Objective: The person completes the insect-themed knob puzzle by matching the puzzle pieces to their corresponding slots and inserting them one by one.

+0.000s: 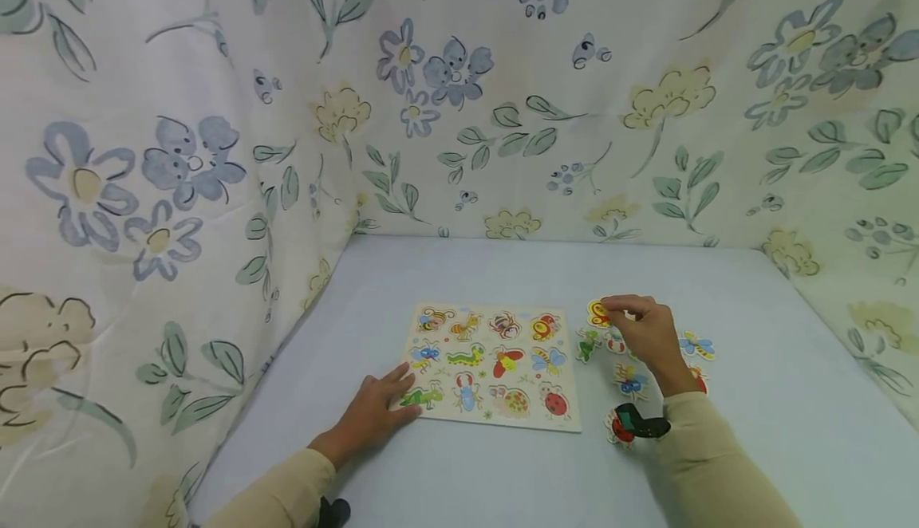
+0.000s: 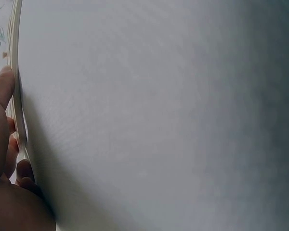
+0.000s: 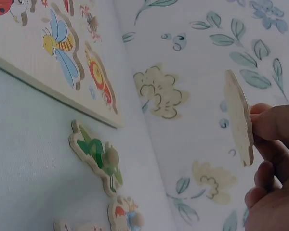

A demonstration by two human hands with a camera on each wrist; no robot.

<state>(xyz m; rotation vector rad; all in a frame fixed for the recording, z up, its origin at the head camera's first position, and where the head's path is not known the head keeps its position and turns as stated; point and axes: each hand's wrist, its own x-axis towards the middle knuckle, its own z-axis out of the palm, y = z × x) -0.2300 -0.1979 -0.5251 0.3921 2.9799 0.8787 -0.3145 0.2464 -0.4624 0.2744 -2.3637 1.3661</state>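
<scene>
Over the loose pieces, my right hand [image 1: 649, 336] pinches a yellow-and-red wooden puzzle piece [image 1: 597, 314] between thumb and fingers. Seen from the right wrist, that puzzle piece [image 3: 238, 122] is raised, its plain pale side in view. The wooden puzzle board [image 1: 527, 423] carries rows of insect pictures and lies flat on the white table. My left hand [image 1: 369, 412] rests at its lower left corner, fingers on the left side and thumb along the near edge. A green insect piece [image 3: 94, 149] with a knob lies just right of the board.
Right of the board lie several loose pieces: a blue fly piece [image 1: 631, 382], a dragonfly piece [image 1: 696, 345], and a ladybug piece [image 1: 621, 426] near the right wrist strap. My forearm partly hides a red piece [image 1: 699, 380]. A flowered curtain [image 1: 502, 169] surrounds the table.
</scene>
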